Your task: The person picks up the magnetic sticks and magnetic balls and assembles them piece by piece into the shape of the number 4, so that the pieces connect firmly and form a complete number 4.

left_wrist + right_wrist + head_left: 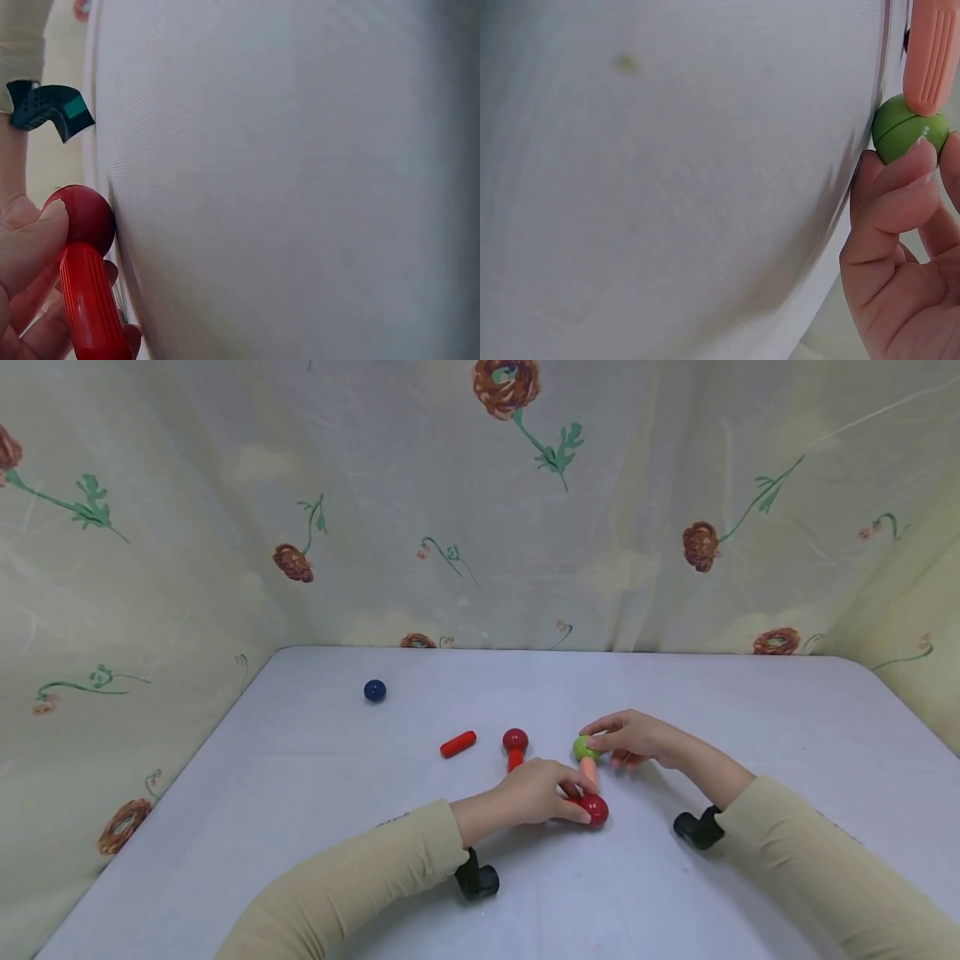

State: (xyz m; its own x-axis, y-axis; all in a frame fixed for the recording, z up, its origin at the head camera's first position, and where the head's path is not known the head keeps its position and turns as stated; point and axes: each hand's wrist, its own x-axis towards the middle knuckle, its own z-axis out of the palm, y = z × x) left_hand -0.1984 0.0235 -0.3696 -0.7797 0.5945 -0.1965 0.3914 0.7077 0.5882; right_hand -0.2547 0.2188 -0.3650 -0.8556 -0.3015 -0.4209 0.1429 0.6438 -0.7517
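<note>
My left hand (536, 791) pinches a glossy red ball (595, 810) between thumb and fingers. In the left wrist view a ribbed red stick (88, 300) meets this ball. A pale orange stick (588, 770) runs from the red ball up to a green ball (585, 748). My right hand (636, 737) pinches the green ball; its fingertips lie on the ball's side in the right wrist view. Beyond my left hand, another red ball (515, 740) tops a red stick (515, 761), whose lower end is hidden behind that hand.
A loose red stick (458, 744) lies on the white table (225, 827) left of the joined pieces. Farther back sits a dark blue ball (375, 691). Flower-printed cloth (375, 527) hangs behind the table and at its sides.
</note>
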